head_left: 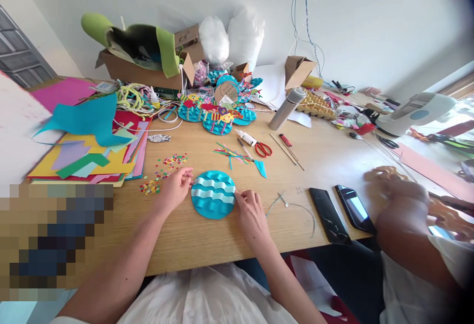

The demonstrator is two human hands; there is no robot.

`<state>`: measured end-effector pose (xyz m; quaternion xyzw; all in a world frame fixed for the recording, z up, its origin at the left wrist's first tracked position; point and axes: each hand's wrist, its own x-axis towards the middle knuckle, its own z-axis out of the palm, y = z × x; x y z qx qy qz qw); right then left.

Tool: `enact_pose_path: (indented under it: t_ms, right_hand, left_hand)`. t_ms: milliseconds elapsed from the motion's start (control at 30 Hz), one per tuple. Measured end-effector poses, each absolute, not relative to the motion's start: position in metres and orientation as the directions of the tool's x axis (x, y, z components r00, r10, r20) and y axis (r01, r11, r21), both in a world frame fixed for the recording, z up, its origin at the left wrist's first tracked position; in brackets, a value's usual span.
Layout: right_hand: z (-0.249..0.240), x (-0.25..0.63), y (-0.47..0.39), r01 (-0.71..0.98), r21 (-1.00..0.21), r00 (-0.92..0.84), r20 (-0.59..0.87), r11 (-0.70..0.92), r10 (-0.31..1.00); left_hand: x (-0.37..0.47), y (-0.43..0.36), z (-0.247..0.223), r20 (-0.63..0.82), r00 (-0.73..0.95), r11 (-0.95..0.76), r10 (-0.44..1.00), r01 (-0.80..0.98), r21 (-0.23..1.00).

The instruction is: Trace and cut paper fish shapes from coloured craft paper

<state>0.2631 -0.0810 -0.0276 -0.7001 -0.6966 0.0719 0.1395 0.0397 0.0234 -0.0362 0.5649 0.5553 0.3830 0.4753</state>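
Pale wood table (177,247) against a white wall. On it lies a round blue disc (214,210) with wavy blue and pale strips, between the hands: the right hand (253,210) pinches its right edge; the left hand (177,188) is loosely curled at its left edge, its grip impossible to tell. Small confetti (174,161) sits beyond the left hand; colored strips (231,153), red-handled scissors (263,149) and a white glue bottle (246,137) beyond the disc. Farther back, a brown round label (226,92) bears print too small to read, near decorated blue pieces (217,125). A cardboard box (142,74) holds a green-and-black item (138,42).
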Motion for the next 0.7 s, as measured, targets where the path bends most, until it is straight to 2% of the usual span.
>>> enact_pose_path:
  t_ms: [100, 167, 400, 567, 700]
  right_hand:
    - [-0.024, 0.262, -0.081, 0.983, -0.177, -0.035, 0.062, 0.045, 0.997]
    - [-0.026, 0.263, -0.081, 0.981, -0.189, -0.039, 0.066, 0.051, 0.997]
    - [-0.047, 0.271, -0.079, 0.871, -0.49, 0.061, 0.167, 0.029, 0.984]
    - [-0.054, 0.277, -0.071, 0.764, -0.643, 0.164, 0.12, -0.049, 0.979]
    - [-0.055, 0.282, -0.068, 0.678, -0.729, 0.207, 0.059, -0.099, 0.977]
  left_hand:
    - [0.039, 0.023, -0.036, -0.084, 0.079, 0.059, 0.993, 0.279, 0.959]
    - [0.039, 0.023, -0.036, -0.091, 0.058, 0.072, 0.994, 0.272, 0.96]
    - [0.039, 0.022, -0.035, -0.206, 0.054, 0.199, 0.977, 0.111, 0.974]
    - [0.037, 0.021, -0.029, -0.266, 0.047, 0.267, 0.963, -0.014, 0.963]
    - [0.035, 0.019, -0.02, -0.323, 0.106, 0.333, 0.941, -0.1, 0.938]
